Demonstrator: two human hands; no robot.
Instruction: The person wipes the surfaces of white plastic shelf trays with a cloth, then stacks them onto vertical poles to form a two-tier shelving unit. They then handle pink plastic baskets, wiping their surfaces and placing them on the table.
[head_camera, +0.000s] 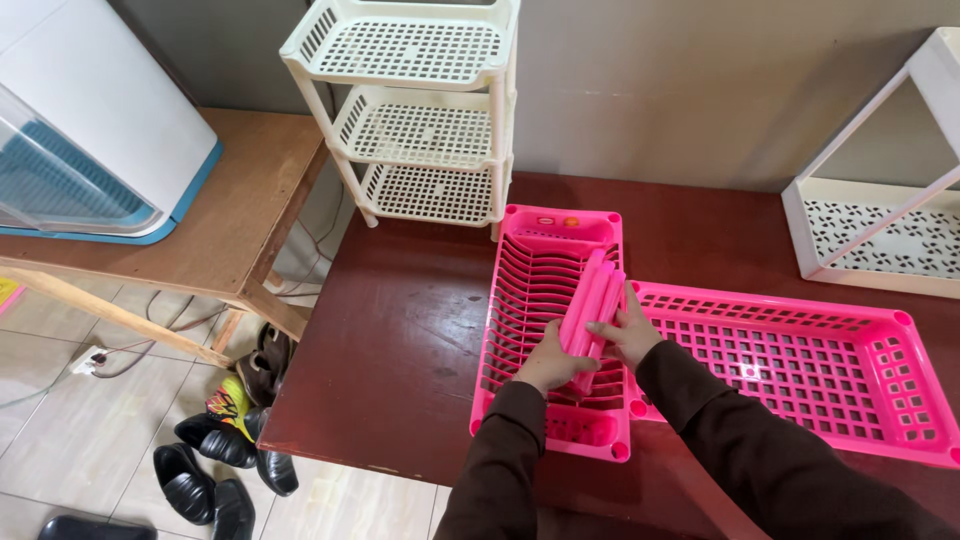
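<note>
A bundle of pink posts (592, 312) is clamped between left hand (545, 362) and right hand (628, 335) above the pink rack tray (520, 300); posts could slip if grip is loosened.

Slatted rack (540, 290) sat mid-table (400, 340), reaching its front edge. Grid tray (830, 370) lay touching the rack's right side, toward the front-right corner. Three-tier shelf (420, 110) stood at the back-left corner, open frame shelf (880, 210) at the back-right. Shoes (215, 450) lay on the floor off the left edge.
</note>
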